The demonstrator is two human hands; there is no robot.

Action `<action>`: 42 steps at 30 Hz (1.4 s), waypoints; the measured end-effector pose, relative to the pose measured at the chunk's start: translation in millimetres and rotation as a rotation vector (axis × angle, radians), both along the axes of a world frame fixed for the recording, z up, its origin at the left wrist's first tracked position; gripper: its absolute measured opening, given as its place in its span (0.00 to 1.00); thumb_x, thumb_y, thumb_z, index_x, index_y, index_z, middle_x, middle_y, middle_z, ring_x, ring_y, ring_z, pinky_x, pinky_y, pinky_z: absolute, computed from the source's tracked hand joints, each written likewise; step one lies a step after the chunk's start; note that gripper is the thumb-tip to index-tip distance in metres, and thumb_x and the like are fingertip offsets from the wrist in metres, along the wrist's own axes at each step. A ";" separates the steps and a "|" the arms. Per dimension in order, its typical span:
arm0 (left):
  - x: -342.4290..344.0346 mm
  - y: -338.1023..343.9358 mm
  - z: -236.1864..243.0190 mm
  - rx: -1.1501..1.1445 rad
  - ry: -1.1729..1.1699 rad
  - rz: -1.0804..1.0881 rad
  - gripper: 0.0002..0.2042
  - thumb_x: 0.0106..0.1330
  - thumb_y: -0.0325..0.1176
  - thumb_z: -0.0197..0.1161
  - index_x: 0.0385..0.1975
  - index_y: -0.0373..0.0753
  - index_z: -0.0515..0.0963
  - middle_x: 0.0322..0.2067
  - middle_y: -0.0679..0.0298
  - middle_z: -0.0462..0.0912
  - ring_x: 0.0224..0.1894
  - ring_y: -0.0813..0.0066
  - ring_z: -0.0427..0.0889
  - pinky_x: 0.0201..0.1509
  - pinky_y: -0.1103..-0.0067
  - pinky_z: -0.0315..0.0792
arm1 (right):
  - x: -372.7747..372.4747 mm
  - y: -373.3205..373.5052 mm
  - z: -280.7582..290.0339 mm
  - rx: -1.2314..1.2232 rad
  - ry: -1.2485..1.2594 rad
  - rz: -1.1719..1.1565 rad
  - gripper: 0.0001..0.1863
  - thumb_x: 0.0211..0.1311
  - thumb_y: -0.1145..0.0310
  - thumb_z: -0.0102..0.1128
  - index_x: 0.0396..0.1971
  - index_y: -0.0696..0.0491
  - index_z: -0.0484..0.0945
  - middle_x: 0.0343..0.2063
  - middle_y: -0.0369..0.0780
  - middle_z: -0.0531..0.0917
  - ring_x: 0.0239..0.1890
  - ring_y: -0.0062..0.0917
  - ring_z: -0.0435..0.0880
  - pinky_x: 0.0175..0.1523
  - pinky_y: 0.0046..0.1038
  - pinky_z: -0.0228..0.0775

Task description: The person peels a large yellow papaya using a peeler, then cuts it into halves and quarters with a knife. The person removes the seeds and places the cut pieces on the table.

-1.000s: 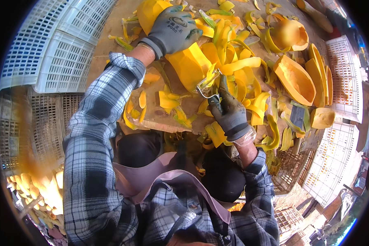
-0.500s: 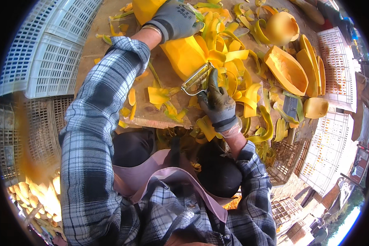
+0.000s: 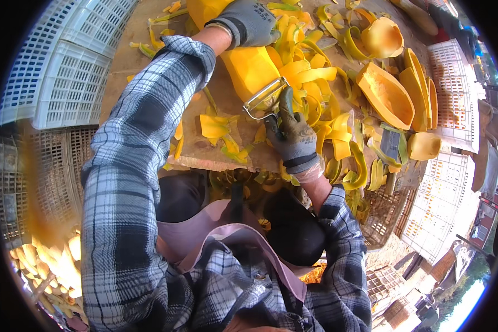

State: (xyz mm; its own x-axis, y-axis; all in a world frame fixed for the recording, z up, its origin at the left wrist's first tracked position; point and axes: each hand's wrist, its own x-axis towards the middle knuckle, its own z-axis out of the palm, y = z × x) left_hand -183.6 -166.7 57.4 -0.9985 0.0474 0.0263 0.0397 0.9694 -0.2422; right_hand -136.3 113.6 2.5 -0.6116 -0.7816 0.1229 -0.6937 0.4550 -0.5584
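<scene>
A long peeled orange-yellow pumpkin [image 3: 250, 71] lies on the wooden table, its lower end toward me. My gloved left hand [image 3: 248, 25] is clasped over its upper part, the fingertips partly hidden on the far side. In my gloved right hand [image 3: 294, 131] is a wide metal peeler [image 3: 265, 98], held at the pumpkin's near end with the thumb stretched along it. Curled yellow peel strips [image 3: 307, 74] are heaped just right of the pumpkin. Hollowed pumpkin halves [image 3: 386, 95] lie farther right.
White plastic crates [image 3: 72, 83] stand at the left, and another white crate [image 3: 454, 88] is at the right. A dark flat blade-like piece [image 3: 392, 143] lies among peel near the table's right side. The table's near edge [image 3: 221, 165] runs before my knees. Several pumpkins [image 3: 39, 260] sit at lower left.
My left hand and forearm have shifted slightly right, with the pumpkin's near end a little to the right as well. The right hand and peeler have barely moved.
</scene>
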 end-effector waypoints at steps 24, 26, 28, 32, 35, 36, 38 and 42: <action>7.8 -7.0 -4.3 0.071 -0.068 0.080 0.21 0.68 0.52 0.51 0.45 0.47 0.87 0.44 0.55 0.88 0.50 0.57 0.85 0.63 0.55 0.67 | 16.8 42.7 0.4 0.081 -0.028 -0.109 0.41 0.61 0.57 0.68 0.73 0.47 0.62 0.29 0.48 0.84 0.28 0.45 0.85 0.31 0.41 0.76; 3.8 -0.2 -5.8 0.007 0.005 0.178 0.20 0.72 0.50 0.49 0.40 0.45 0.86 0.41 0.60 0.88 0.47 0.61 0.84 0.59 0.66 0.72 | 11.8 24.8 20.5 -0.009 -0.094 -0.031 0.40 0.61 0.57 0.68 0.72 0.47 0.63 0.29 0.48 0.83 0.27 0.46 0.84 0.31 0.41 0.76; 4.6 3.2 -1.0 0.065 0.057 0.128 0.20 0.71 0.50 0.50 0.39 0.45 0.87 0.40 0.60 0.88 0.45 0.60 0.85 0.55 0.65 0.74 | 8.9 2.6 27.5 0.005 0.122 0.042 0.38 0.63 0.55 0.66 0.72 0.44 0.64 0.29 0.50 0.81 0.27 0.46 0.84 0.31 0.42 0.75; 11.2 3.1 5.6 0.101 -0.010 0.130 0.19 0.72 0.48 0.51 0.45 0.45 0.86 0.45 0.59 0.88 0.48 0.63 0.86 0.64 0.66 0.68 | 15.0 2.3 31.4 0.220 -0.026 -0.045 0.38 0.65 0.53 0.63 0.73 0.43 0.61 0.29 0.51 0.81 0.27 0.48 0.83 0.31 0.45 0.74; 13.0 -2.7 -3.3 0.077 0.069 0.115 0.20 0.71 0.48 0.49 0.38 0.44 0.86 0.41 0.60 0.88 0.46 0.61 0.85 0.59 0.65 0.71 | 16.5 35.9 12.6 0.198 -0.090 -0.008 0.39 0.65 0.54 0.63 0.74 0.46 0.59 0.31 0.54 0.83 0.27 0.47 0.84 0.32 0.43 0.76; 11.1 -4.0 -3.2 0.084 0.060 0.111 0.20 0.71 0.48 0.49 0.38 0.44 0.86 0.42 0.60 0.88 0.46 0.61 0.85 0.59 0.65 0.70 | 21.6 49.9 4.8 0.200 -0.109 0.004 0.40 0.65 0.54 0.63 0.74 0.47 0.59 0.32 0.54 0.83 0.27 0.47 0.85 0.32 0.42 0.77; 11.4 -4.9 -3.9 0.102 0.033 0.118 0.20 0.72 0.48 0.48 0.39 0.45 0.87 0.42 0.60 0.88 0.47 0.61 0.84 0.60 0.66 0.69 | 27.5 56.2 23.9 0.182 -0.198 -0.069 0.40 0.65 0.56 0.64 0.73 0.50 0.59 0.32 0.51 0.84 0.28 0.41 0.87 0.34 0.39 0.78; 9.3 -2.7 -4.3 0.114 0.040 0.106 0.19 0.72 0.47 0.48 0.40 0.45 0.86 0.42 0.61 0.88 0.47 0.62 0.84 0.62 0.66 0.68 | 24.5 11.2 65.4 0.152 -0.128 -0.067 0.40 0.63 0.57 0.66 0.73 0.50 0.60 0.32 0.50 0.84 0.28 0.42 0.85 0.34 0.40 0.77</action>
